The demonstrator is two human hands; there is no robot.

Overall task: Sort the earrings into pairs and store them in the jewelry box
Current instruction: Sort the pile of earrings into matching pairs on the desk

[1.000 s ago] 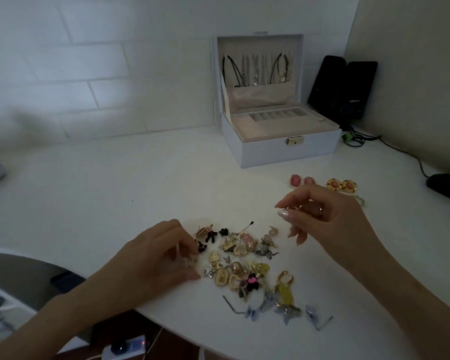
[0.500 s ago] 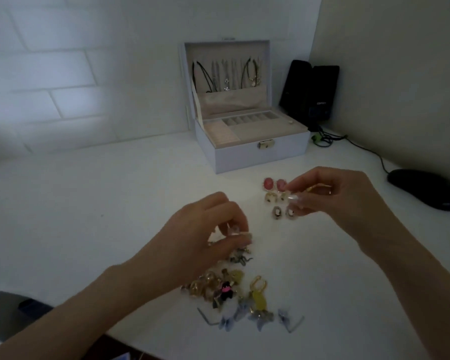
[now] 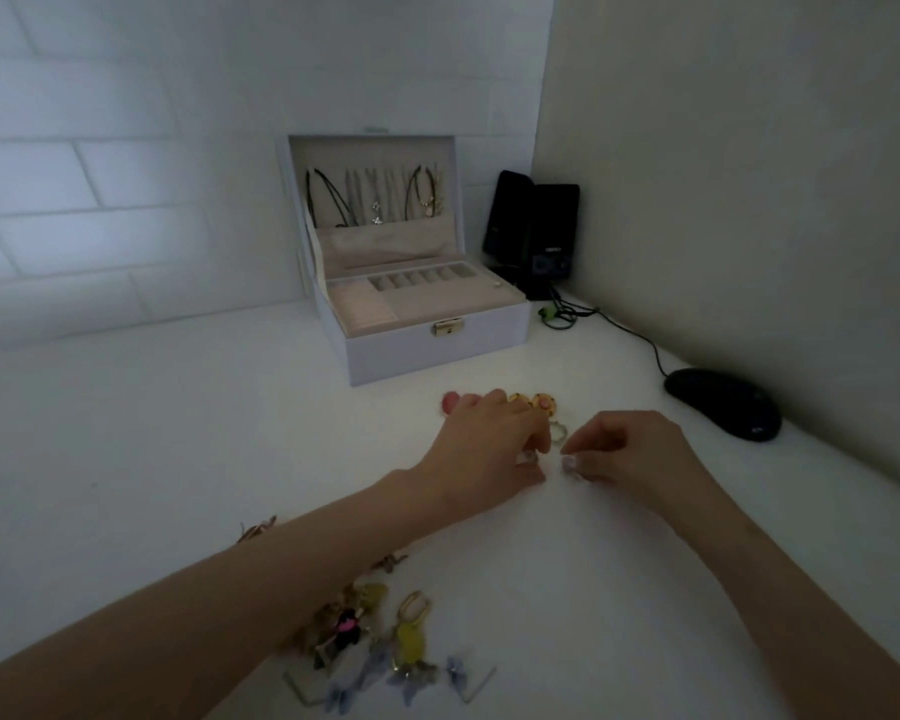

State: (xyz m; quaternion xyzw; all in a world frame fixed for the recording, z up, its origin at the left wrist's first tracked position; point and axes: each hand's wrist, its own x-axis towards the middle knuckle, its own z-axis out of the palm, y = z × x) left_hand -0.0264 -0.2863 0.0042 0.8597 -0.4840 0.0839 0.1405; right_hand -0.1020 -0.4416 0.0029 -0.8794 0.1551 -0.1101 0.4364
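Note:
The open pale jewelry box [image 3: 437,350] stands at the back of the white table, with necklaces hanging in its lid. Sorted earrings lie in front of it: a pink one [image 3: 450,401], a yellow-gold pair [image 3: 544,402] and a small hoop [image 3: 559,431]. My left hand [image 3: 489,449] rests low on the table over these, its fingertips pinched on a small pale earring. My right hand [image 3: 630,449] is just to its right, fingertips pinched on a small earring that is mostly hidden. The unsorted earring pile [image 3: 375,641] lies near the front edge under my left forearm.
A black computer mouse [image 3: 723,402] with its cable lies at the right by the wall. Two black speakers [image 3: 533,231] stand behind the box in the corner. A green cable end [image 3: 546,317] lies beside the box.
Both hands have moved away from the pile and down to the table beside the sorted pairs. The left hand now covers some of those pairs. The camera has shifted forward.

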